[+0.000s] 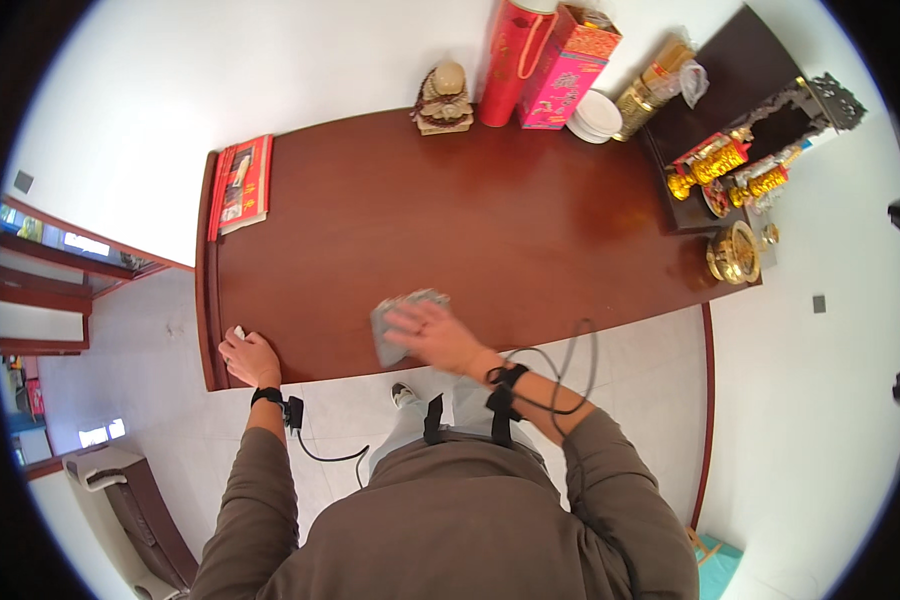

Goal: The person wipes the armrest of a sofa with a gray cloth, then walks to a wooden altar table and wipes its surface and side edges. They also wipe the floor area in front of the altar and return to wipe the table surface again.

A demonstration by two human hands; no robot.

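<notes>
A dark reddish-brown wooden table (450,217) spans the view before me. My right hand (431,330), slightly blurred, lies on a grey cloth (391,330) near the table's front edge, left of the middle. At the front left corner, my left hand (250,358) rests by the raised side edge, with a small white thing (239,332) at its fingertips, perhaps a crumpled tissue. Both wrists wear black straps with cables.
Red booklets (246,184) lie at the back left. Along the back stand a beaded stone figurine (444,101), a red cylinder (506,75), a pink box (562,75) and white dishes (596,116). A brass bowl (733,253) and gold ornaments (709,169) are at the right.
</notes>
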